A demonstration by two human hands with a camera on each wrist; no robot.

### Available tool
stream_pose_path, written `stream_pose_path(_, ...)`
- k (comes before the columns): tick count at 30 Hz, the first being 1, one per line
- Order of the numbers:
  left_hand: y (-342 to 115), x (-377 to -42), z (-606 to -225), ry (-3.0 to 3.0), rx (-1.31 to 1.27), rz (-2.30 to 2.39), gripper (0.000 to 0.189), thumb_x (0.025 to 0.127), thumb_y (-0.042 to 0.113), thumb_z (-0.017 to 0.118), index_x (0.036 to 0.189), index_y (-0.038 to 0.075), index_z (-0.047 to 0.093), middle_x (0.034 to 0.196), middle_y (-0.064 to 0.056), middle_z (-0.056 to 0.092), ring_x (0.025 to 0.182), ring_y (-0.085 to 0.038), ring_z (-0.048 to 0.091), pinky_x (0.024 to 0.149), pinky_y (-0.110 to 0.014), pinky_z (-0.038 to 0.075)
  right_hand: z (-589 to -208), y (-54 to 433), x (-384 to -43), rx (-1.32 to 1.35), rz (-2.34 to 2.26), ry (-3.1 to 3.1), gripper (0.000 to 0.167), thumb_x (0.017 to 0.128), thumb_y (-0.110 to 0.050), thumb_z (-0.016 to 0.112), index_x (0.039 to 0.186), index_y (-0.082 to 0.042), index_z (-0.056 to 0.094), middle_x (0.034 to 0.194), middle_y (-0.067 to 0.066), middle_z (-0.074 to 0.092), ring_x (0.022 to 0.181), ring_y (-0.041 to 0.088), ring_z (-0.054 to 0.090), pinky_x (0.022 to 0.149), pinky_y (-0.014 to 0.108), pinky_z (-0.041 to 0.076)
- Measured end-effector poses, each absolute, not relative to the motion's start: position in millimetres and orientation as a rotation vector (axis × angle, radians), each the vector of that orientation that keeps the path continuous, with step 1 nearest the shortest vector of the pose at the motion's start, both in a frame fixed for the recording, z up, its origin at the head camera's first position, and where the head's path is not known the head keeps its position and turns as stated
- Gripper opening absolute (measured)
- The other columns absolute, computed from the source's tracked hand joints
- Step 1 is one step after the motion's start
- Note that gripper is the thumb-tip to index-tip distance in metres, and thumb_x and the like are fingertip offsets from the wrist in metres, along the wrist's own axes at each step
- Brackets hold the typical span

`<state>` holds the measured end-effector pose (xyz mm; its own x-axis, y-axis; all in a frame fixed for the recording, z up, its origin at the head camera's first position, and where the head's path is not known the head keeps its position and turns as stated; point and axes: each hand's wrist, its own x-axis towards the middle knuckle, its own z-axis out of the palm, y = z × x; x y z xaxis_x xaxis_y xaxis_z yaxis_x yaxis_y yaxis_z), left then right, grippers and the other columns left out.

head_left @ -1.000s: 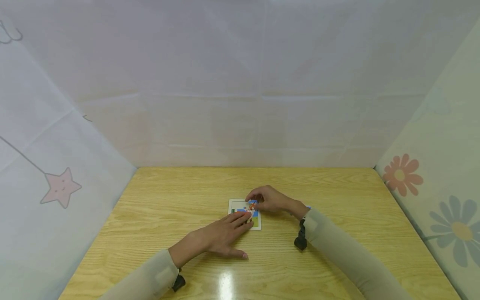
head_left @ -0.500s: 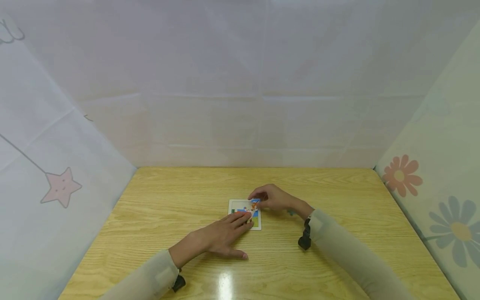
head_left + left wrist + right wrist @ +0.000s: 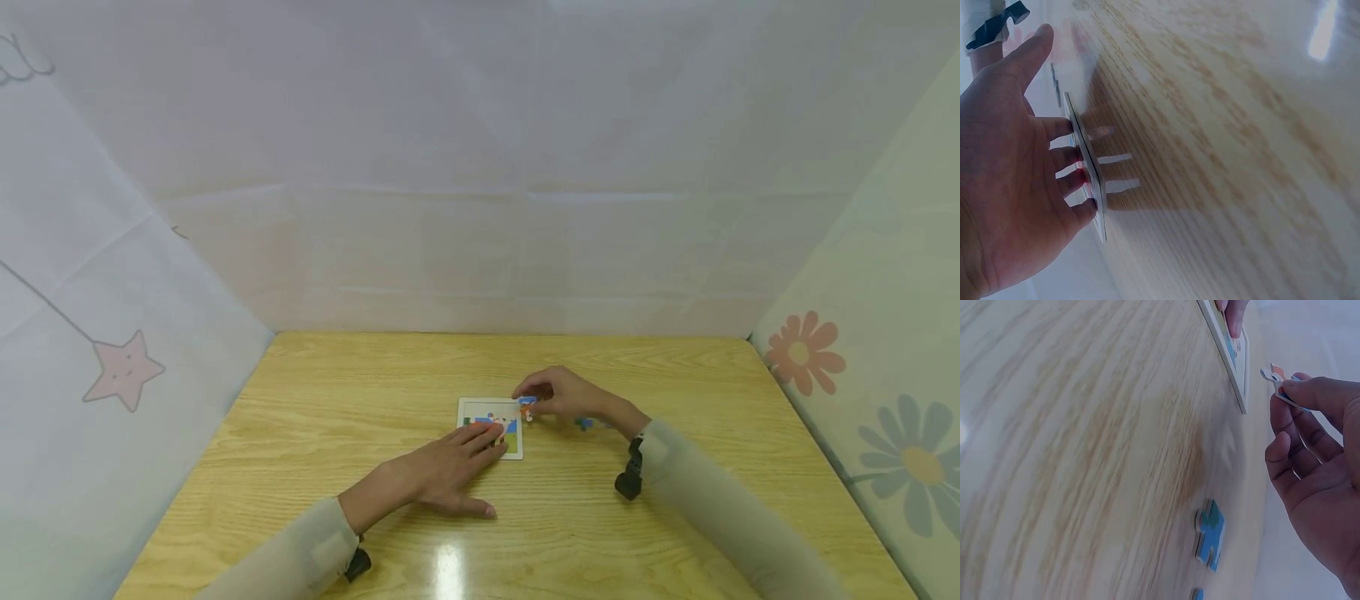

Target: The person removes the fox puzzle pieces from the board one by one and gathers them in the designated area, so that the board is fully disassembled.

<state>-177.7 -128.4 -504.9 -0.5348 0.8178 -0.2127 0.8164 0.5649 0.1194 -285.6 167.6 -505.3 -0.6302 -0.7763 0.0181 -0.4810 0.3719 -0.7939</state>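
Note:
A small white-framed jigsaw puzzle (image 3: pixel 512 456) lies flat on the wooden table, its picture partly filled in with blue, green and red. My left hand (image 3: pixel 450 473) rests on it with fingers stretched out, covering the lower left of the picture; in the left wrist view its fingertips (image 3: pixel 1087 211) press on the board. Just right of the frame, my right hand (image 3: pixel 570 395) pinches a jigsaw piece (image 3: pixel 528 407) between thumb and fingers. That piece is blue, orange and white, and is held off the table in the right wrist view. The board's upper right shows a bare patch.
Beside the right forearm lies a loose blue and green jigsaw piece (image 3: pixel 1211 536). The tip of another blue piece (image 3: pixel 1197 594) shows at the lower edge of the right wrist view. Cloth walls (image 3: pixel 480 250) stand behind and along both sides of the table (image 3: pixel 337 400).
My right hand has lifted the jigsaw piece out of the board's upper right corner and moved right with it. The left hand stays in place.

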Motion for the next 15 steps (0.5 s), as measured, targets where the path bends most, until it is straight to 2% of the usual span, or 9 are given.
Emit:
stream_pose_path(7,-127,-178,-505,2.564,1.361,-0.014,0.097,0.1,0.075,0.048,0.17,0.012,0.023,0.178,-0.012,0.012,0.164,-0.032,0.012,0.131,-0.047,0.022,-503,184,-284,-1.048,-1.19,2.236,0.031,0.1,-0.001,0.071,0.131,0.002,0.071,0.131,0.018,0.072,0.126,0.031,0.068,0.103,0.036,0.058)
stream_pose_path(15,-127,-178,-506,2.575,1.363,-0.035,0.097,0.1,0.076,0.048,0.17,0.013,0.024,0.178,-0.011,0.013,0.164,-0.031,0.013,0.131,-0.047,0.023,-504,206,-282,-1.048,-1.207,2.236,0.031,0.102,-0.003,0.07,0.132,0.003,0.07,0.133,0.02,0.07,0.127,0.034,0.067,0.103,0.036,0.057)
